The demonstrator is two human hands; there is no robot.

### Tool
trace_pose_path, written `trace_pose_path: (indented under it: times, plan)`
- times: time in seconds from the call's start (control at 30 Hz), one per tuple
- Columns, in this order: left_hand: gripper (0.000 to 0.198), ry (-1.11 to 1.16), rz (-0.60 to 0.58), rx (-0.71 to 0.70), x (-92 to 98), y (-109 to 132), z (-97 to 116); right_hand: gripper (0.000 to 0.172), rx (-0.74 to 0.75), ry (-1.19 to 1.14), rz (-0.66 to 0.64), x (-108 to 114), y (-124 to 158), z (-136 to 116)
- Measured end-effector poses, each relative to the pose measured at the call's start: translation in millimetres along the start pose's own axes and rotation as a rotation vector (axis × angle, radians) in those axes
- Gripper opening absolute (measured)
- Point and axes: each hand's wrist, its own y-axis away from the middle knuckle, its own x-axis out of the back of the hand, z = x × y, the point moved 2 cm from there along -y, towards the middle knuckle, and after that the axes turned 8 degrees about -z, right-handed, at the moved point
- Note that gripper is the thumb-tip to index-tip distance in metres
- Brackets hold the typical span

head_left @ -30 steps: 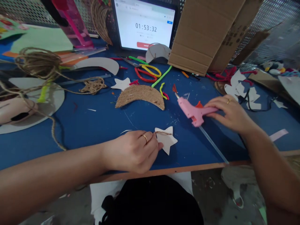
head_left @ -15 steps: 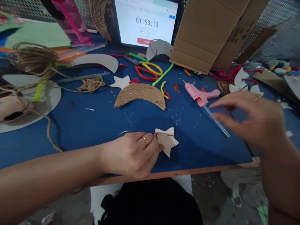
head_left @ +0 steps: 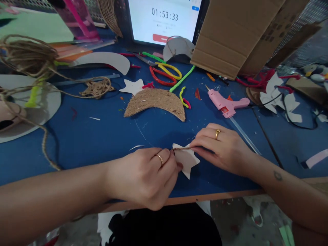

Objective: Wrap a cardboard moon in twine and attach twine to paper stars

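Near the table's front edge, a white paper star (head_left: 187, 161) is pinched at its left side by my left hand (head_left: 151, 174), which is closed. A short piece of brown twine (head_left: 182, 148) runs across the upper part of the star. My right hand (head_left: 222, 147) closes its thumb and fingers on the twine's right end, at the star's upper right point. Behind the hands lies a twine-covered crescent (head_left: 156, 102). The pink glue gun (head_left: 227, 102) rests beyond my right hand, a clear glue stick (head_left: 246, 135) sticking out of its back.
Scissors (head_left: 164, 74) with red and yellow handles lie behind the crescent, near another white star (head_left: 132, 86). At left are a twine bundle (head_left: 28, 54) and a twine-wrapped star (head_left: 96, 87). A tablet (head_left: 164, 20) and cardboard (head_left: 233, 37) stand at the back.
My right hand has come left from beside the glue gun to the star and taken the twine's right end. My left hand still holds the star. The view has shifted slightly.
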Motion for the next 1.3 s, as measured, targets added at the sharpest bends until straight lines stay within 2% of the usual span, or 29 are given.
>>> trace_pose_path:
  times: [0.07,0.1,0.37,0.7,0.83,1.03,1.3]
  plan:
    - [0.017,-0.083,0.03,-0.133,-1.3,2,2,0.02,0.003,0.009,0.006,-2,0,1]
    - [0.017,-0.098,0.034,-0.153,-2.2,3,2,0.02,0.006,0.022,0.011,-3,0,2]
    - [0.018,-0.061,-0.014,-0.03,-2.0,3,-4,0.02,0.065,0.171,0.044,-4,6,1]
    - [0.016,0.006,-0.075,0.136,-13.6,2,-2,0.02,0.007,0.123,0.07,-6,6,3]
    - [0.018,0.038,-0.1,0.128,-13.8,2,-2,0.017,-0.042,0.099,0.085,-7,8,4]
    - [0.015,0.057,-0.104,0.121,-12.6,2,-2,0.015,-0.033,0.108,0.086,-5,9,4]
    - [0.018,0.041,-0.093,0.132,-12.7,2,-2,0.018,-0.062,0.102,0.069,-10,8,4]
